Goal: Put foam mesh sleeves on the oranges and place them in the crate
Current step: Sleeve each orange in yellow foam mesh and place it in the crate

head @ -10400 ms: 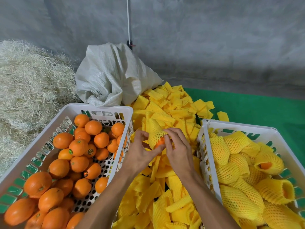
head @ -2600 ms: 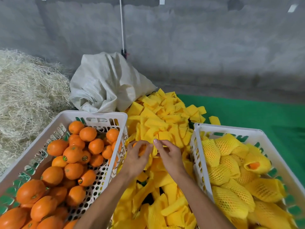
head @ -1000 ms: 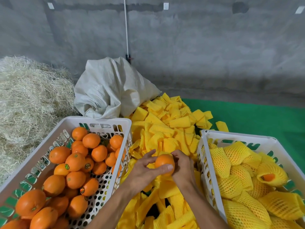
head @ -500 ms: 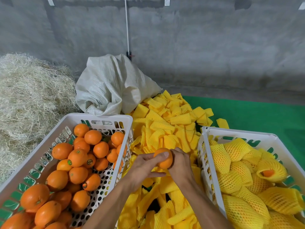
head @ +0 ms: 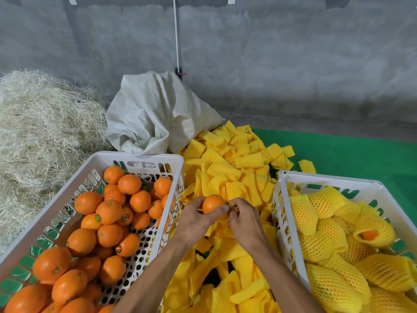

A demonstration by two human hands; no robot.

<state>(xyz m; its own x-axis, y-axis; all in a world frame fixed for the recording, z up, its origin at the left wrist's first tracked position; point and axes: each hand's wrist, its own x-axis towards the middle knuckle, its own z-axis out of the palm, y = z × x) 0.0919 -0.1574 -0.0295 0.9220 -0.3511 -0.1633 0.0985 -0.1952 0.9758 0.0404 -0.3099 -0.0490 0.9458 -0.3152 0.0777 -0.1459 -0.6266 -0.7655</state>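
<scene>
A bare orange is held over the heap of flat yellow foam mesh sleeves between two white crates. My left hand grips the orange from the left and below. To its right, my right hand pinches the edge of a yellow sleeve that sits under the orange. The left crate holds several bare oranges. The right crate holds several sleeved oranges.
A white woven sack lies behind the left crate. A pile of pale straw fills the left side. Green matting covers the floor at the right, and a grey concrete wall stands behind.
The orange has stayed in my left hand over the sleeve heap. My right hand has shifted from cupping the orange's side to pinching a sleeve edge below it.
</scene>
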